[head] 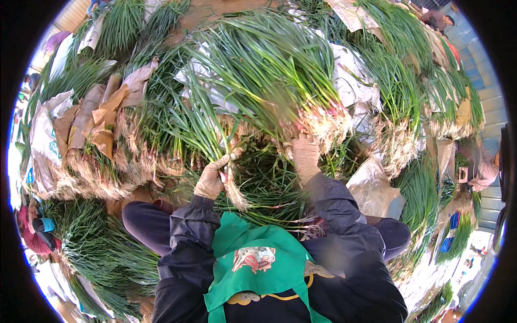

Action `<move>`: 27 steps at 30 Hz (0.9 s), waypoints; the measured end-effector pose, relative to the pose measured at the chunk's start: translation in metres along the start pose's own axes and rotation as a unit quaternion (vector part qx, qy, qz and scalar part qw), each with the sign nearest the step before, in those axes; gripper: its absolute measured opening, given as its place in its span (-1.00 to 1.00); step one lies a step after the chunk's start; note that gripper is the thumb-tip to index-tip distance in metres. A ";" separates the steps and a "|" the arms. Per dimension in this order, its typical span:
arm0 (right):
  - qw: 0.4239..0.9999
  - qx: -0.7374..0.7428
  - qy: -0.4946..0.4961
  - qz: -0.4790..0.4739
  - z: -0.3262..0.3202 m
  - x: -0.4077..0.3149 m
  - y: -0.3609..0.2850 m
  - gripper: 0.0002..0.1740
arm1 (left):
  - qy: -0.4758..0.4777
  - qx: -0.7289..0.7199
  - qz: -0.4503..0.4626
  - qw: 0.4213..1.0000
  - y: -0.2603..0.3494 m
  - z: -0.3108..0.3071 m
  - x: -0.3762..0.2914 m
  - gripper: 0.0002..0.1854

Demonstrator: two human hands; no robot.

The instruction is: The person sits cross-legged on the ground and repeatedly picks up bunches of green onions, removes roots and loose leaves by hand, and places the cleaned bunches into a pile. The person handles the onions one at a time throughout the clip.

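Note:
My left hand (211, 177), in a pale glove, grips a small bunch of green onions (210, 137) near its white stems. Its pale roots hang below the fingers and its leaves point up and left. My right hand (305, 153), also gloved, lies against the root end of a large pile of green onions (278, 72) spread on white sacking (352, 76). Its fingertips are hidden among the roots, so whether they grip any is unclear. Loose green onions (274, 214) lie between my arms, in front of the green apron (258, 262).
Rows of green onions with roots (97, 177) stand at the left, with brown wrapping (106, 121) among them. More bundles (398, 137) and a pale sack (373, 189) are at the right. Other people are at the far left and right edges.

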State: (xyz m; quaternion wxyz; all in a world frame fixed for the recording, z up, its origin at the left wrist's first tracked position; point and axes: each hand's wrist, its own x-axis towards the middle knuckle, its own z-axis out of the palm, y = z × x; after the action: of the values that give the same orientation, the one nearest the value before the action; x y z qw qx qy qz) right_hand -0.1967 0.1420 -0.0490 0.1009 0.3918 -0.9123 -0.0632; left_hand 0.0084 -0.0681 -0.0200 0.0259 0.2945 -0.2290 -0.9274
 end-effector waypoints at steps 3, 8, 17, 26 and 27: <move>0.949 0.228 -0.180 0.125 -0.037 0.000 0.010 -0.78 | 0.040 0.058 0.039 0.997 0.011 0.022 -0.042 -0.73; 0.831 0.467 -0.086 0.288 -0.127 -0.034 -0.011 -0.73 | 0.117 0.115 0.057 0.985 -0.015 0.020 -0.085 -0.76; 0.905 0.398 -0.146 -0.037 -0.111 -0.115 -0.102 -0.72 | 0.093 0.128 -0.017 0.987 -0.059 0.036 -0.066 -0.74; 0.353 0.799 -0.387 0.294 -0.081 -0.012 -0.131 -0.66 | 0.114 0.122 0.066 0.984 -0.066 0.028 -0.067 -0.85; 0.311 0.826 -0.316 0.348 -0.056 -0.016 -0.139 -0.66 | 0.124 0.115 0.082 0.982 -0.068 0.029 -0.063 -0.86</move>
State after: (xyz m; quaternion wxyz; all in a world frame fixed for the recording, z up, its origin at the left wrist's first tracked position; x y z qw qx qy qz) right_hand -0.0749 0.0565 -0.0239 -0.5585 -0.1318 -0.5039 0.6457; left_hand 0.0501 0.0157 0.0046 0.0957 0.3887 -0.3524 -0.8459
